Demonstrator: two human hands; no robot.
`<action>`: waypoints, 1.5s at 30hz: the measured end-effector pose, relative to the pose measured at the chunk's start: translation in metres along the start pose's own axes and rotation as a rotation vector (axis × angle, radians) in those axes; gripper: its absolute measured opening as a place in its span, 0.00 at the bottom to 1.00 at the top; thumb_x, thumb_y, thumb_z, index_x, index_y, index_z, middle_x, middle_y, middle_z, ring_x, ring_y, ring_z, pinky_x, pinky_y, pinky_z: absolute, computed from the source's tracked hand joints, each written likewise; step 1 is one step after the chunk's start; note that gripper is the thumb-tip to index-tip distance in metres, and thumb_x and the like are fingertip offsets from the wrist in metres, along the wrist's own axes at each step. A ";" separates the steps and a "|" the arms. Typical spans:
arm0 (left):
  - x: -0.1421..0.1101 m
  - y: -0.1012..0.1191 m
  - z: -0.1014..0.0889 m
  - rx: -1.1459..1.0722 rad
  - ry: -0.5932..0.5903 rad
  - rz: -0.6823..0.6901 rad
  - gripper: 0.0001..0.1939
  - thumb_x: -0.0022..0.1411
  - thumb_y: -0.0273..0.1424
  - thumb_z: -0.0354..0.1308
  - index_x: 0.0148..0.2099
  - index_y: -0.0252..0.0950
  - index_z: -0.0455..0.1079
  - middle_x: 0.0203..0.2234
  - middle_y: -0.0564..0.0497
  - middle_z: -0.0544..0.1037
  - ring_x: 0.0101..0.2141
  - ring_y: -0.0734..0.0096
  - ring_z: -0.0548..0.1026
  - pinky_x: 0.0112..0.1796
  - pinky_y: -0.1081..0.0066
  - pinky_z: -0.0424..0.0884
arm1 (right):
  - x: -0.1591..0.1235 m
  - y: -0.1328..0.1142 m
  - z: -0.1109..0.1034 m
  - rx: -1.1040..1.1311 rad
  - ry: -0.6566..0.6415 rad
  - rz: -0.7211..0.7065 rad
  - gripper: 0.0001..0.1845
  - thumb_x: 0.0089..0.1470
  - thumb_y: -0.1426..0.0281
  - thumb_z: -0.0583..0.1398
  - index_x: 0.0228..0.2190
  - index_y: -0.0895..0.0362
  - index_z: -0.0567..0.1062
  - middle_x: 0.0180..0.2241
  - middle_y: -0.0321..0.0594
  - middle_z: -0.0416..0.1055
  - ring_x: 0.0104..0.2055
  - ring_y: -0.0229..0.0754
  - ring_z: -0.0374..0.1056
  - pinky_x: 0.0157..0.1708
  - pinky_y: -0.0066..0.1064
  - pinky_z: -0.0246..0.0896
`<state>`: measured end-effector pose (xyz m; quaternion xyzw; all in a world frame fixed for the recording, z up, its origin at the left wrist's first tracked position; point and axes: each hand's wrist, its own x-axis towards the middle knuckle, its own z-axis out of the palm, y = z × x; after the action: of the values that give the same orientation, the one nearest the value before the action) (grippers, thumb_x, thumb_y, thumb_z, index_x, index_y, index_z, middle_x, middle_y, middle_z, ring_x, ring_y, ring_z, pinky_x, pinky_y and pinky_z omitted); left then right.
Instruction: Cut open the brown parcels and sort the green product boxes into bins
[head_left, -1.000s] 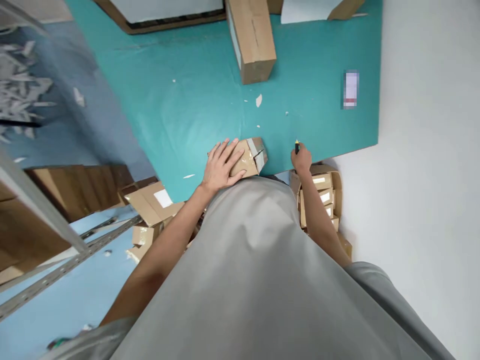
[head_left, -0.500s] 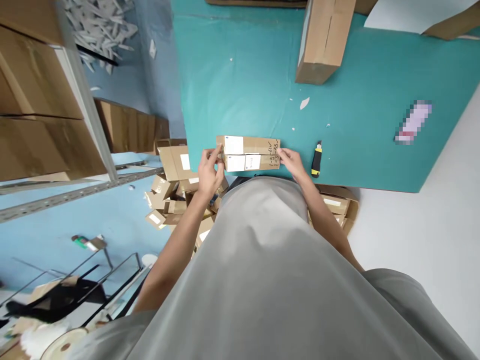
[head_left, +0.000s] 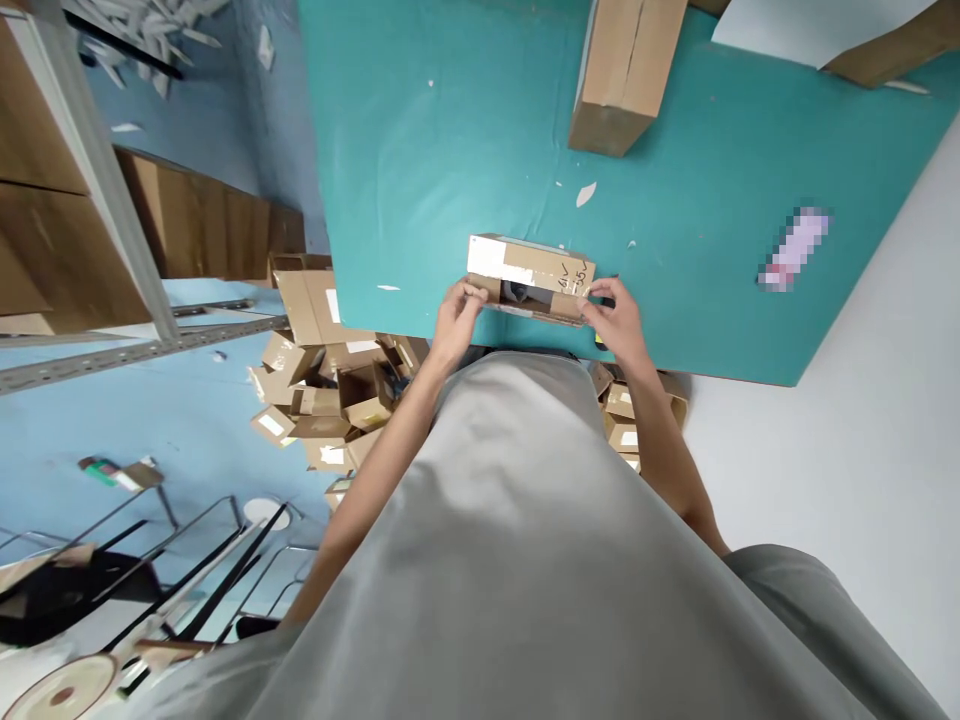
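Observation:
A small cardboard box (head_left: 536, 262) lies at the near edge of the green table (head_left: 420, 190). Its top is parted along the middle, and something dark shows inside; I cannot make out what. White labels and black handwriting mark its raised flap. My left hand (head_left: 459, 318) pinches the box's left end, thumb and fingers at the corner. At the right end, my right hand (head_left: 613, 315) grips the edge by the handwriting. Partly hidden behind the right hand lies a black and yellow box cutter (head_left: 602, 335) on the table.
A long closed carton (head_left: 626, 80) stands at the back of the table. A blurred pinkish item (head_left: 795, 248) lies to the right, and paper scraps (head_left: 586, 194) are scattered about. Opened boxes (head_left: 319, 400) pile up on the floor at left, beside a metal shelf (head_left: 135, 190).
The box cutter went from my right hand onto the table. Both hands took the box by its ends, and its closed top has come open. The view has shifted too.

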<state>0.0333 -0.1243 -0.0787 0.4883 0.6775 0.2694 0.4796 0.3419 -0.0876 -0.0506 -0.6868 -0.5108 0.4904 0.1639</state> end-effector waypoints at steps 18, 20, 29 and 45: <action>0.012 0.036 0.018 0.620 -0.214 -0.093 0.38 0.69 0.29 0.68 0.79 0.41 0.69 0.74 0.35 0.61 0.69 0.34 0.76 0.71 0.43 0.73 | 0.067 -0.035 -0.004 -0.655 -0.100 -0.263 0.26 0.81 0.65 0.54 0.72 0.60 0.72 0.73 0.60 0.71 0.61 0.63 0.80 0.64 0.58 0.75; 0.013 0.039 0.018 0.677 -0.247 -0.123 0.38 0.69 0.28 0.68 0.78 0.42 0.70 0.71 0.36 0.64 0.66 0.36 0.78 0.70 0.44 0.75 | 0.083 -0.032 -0.018 -0.614 -0.167 -0.300 0.24 0.82 0.58 0.55 0.60 0.61 0.81 0.58 0.58 0.83 0.59 0.61 0.81 0.63 0.54 0.74; -0.002 0.054 0.028 0.793 -0.157 -0.021 0.38 0.68 0.29 0.73 0.77 0.44 0.70 0.87 0.41 0.36 0.84 0.25 0.39 0.74 0.29 0.59 | 0.107 -0.008 -0.012 -0.404 0.038 -0.206 0.41 0.81 0.41 0.45 0.49 0.61 0.82 0.38 0.52 0.85 0.50 0.58 0.84 0.56 0.49 0.76; -0.003 0.032 -0.053 0.530 -0.030 0.223 0.34 0.83 0.53 0.54 0.73 0.30 0.66 0.72 0.24 0.71 0.74 0.35 0.70 0.72 0.41 0.68 | 0.022 -0.007 0.020 -0.448 0.346 0.081 0.21 0.69 0.51 0.65 0.29 0.52 0.76 0.36 0.47 0.83 0.43 0.54 0.80 0.52 0.45 0.75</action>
<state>-0.0016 -0.1090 -0.0301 0.6719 0.6594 0.1266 0.3127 0.3209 -0.0713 -0.0662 -0.7994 -0.5429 0.2467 0.0731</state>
